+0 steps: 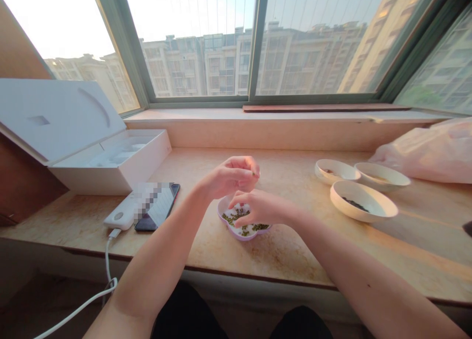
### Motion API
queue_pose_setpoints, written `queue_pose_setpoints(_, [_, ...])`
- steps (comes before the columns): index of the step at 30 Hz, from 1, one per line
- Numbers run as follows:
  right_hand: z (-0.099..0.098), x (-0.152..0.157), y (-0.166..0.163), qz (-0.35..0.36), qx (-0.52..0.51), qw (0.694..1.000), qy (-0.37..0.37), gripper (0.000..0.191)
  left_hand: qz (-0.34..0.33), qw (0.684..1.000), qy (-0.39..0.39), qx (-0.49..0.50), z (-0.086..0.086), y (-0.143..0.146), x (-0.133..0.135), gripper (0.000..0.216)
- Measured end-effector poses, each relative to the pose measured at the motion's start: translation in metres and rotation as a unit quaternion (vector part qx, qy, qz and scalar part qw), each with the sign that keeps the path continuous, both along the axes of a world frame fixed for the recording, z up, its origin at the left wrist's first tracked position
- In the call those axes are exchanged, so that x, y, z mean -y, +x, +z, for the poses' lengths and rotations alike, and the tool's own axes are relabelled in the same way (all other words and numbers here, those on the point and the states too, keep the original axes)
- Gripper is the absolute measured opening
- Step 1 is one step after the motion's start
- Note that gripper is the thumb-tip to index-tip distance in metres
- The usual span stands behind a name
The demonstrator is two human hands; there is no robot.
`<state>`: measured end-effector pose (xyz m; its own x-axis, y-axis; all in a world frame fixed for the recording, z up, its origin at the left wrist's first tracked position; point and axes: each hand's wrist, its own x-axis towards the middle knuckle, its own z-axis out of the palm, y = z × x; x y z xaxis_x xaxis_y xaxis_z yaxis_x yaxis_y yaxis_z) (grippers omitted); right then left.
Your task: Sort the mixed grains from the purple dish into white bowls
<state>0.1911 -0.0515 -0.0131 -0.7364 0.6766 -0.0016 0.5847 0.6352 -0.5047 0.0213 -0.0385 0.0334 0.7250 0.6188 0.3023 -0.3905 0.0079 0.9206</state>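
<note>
A scalloped white dish with a pale purple edge [244, 236] sits near the counter's front edge. Small green beans, apparently mung beans [236, 214], are scattered inside it. Above its far side, my left hand [232, 175] is closed in a pinch, with a tiny green bean [253, 174] showing at the fingertips. My right hand [263, 207] hovers over the dish, fingers curved and apart, with nothing visible between them. It hides the dish's right and far parts.
Three pale bowls [363, 201] with small dark or brown contents stand at the right, before a plastic bag [431, 149]. At the left are an open white box [143, 157], a phone [158, 208] and a white power bank [121, 212] with a cable [107, 260]. Windows [199, 48] rise behind.
</note>
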Motion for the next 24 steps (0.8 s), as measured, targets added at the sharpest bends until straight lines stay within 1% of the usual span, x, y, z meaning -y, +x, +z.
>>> queue_pose_setpoints(2, [0.001, 0.001, -0.001, 0.026, 0.013, 1.0, 0.007, 0.048, -0.005, 1.0, -0.005, 0.001, 0.0, 0.0, 0.0, 0.034])
queue_pose_setpoints(5, [0.0, 0.001, -0.002, 0.062, 0.01, 0.998, 0.025, 0.054, -0.01, 1.0, -0.009, 0.007, 0.0, -0.001, 0.0, 0.035])
queue_pose_setpoints(11, [0.002, 0.001, -0.002, 0.058, 0.039, 0.997, 0.026, 0.053, -0.01, 1.0, -0.016, 0.024, 0.001, -0.004, 0.003, 0.037])
queue_pose_setpoints(15, [0.0, 0.001, -0.005, 0.061, 0.031, 0.997, 0.031, 0.046, 0.014, 0.999, -0.023, 0.033, 0.004, -0.002, 0.004, 0.028])
queue_pose_setpoints(17, [-0.002, 0.001, -0.005, 0.068, 0.018, 0.997, 0.037, 0.044, 0.048, 0.997, -0.029, 0.058, 0.006, -0.001, 0.002, 0.022])
queue_pose_setpoints(20, [-0.006, 0.002, -0.006, 0.086, 0.006, 0.995, 0.047, 0.037, 0.131, 0.988, -0.026, 0.076, 0.006, 0.002, -0.003, 0.016])
queue_pose_setpoints(22, [-0.008, 0.001, -0.006, 0.101, -0.003, 0.993, 0.056, 0.032, 0.213, 0.977, 0.01, 0.027, 0.003, 0.004, -0.009, 0.015])
queue_pose_setpoints(23, [-0.009, 0.001, -0.006, 0.105, -0.006, 0.993, 0.059, 0.03, 0.262, 0.964, 0.046, -0.023, 0.0, 0.006, -0.013, 0.014])
queue_pose_setpoints(24, [-0.009, 0.0, -0.006, 0.108, -0.006, 0.992, 0.063, 0.028, 0.317, 0.939, 0.098, -0.088, -0.003, 0.007, -0.016, 0.013])
